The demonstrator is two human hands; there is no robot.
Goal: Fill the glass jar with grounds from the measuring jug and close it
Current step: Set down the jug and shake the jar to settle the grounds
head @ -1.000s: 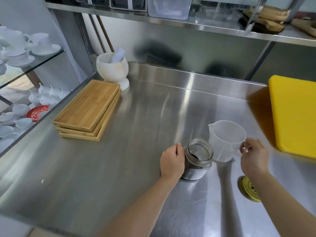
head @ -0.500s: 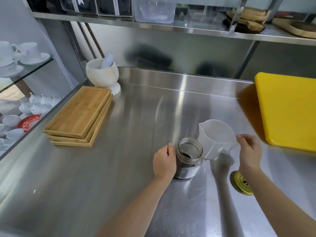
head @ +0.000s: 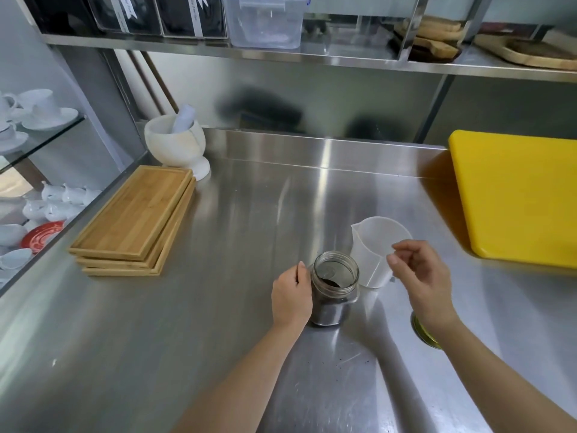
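The jar (head: 334,287) stands upright on the bench (head: 193,345), mouth open, dark grounds (head: 329,281) visible inside and through the glass. The left hand (head: 292,296) is wrapped against the jar's left side, fingers closed on it, steadying it.

The jug (head: 376,250) stands upright just beside the jar to its right rear, spout turned to the left rear. It appears empty; no grounds can be made out through its translucent wall. The right hand (head: 420,276) is near the jug's right side with fingers loosely curled and parted. They grip nothing; whether a fingertip touches the jug's handle cannot be told.

The lid (head: 425,332) lies flat on the bench to the right of the jar, nearer the person, directly beneath the right wrist and largely hidden by it. A few stray grounds lie on the bench in front of the jar.

Judgement: filling looks finished and closing is the step outstanding. The lid lies below and behind the right fingers, so the right hand is much the nearer to it; it would need to draw back and down, then carry the lid left to the jar's mouth.
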